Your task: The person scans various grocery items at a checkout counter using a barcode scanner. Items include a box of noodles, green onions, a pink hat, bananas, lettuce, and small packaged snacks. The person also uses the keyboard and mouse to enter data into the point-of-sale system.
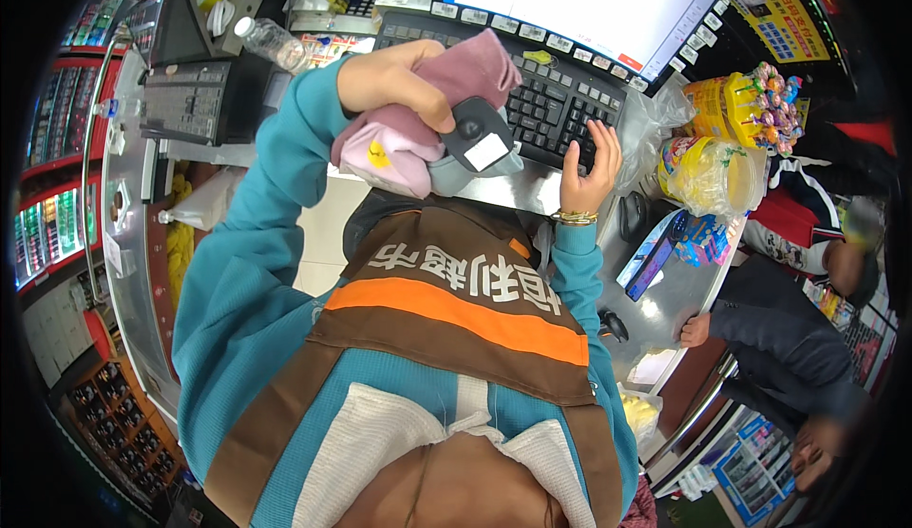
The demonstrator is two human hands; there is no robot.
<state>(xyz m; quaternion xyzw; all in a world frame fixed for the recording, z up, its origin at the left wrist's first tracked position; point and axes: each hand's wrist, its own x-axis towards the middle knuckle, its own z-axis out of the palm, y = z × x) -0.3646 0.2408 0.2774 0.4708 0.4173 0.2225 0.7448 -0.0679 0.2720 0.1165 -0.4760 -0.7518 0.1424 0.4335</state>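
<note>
My left hand (406, 86) grips a bundle of folded cloth, likely socks or similar textiles: a mauve piece (474, 64), a pale pink one (388, 161) with a yellow smiley, and a grey-blue one (452, 179). A black rounded plastic piece (479, 134) with a white label lies against the bundle by my thumb; how it is attached cannot be told. My right hand (595, 161), with a gold-coloured bracelet at the wrist, rests with spread fingers at the number pad of a black keyboard (543, 109). The bundle hides part of that keyboard.
A lit monitor (570, 0) stands behind the keyboard. Lollipops (773, 104), a plastic jar (719, 175), a computer mouse (632, 216) and a phone (650, 268) are at the right. A plastic bottle (274, 43) lies left. Another person's hand (695, 330) touches the counter edge (702, 300).
</note>
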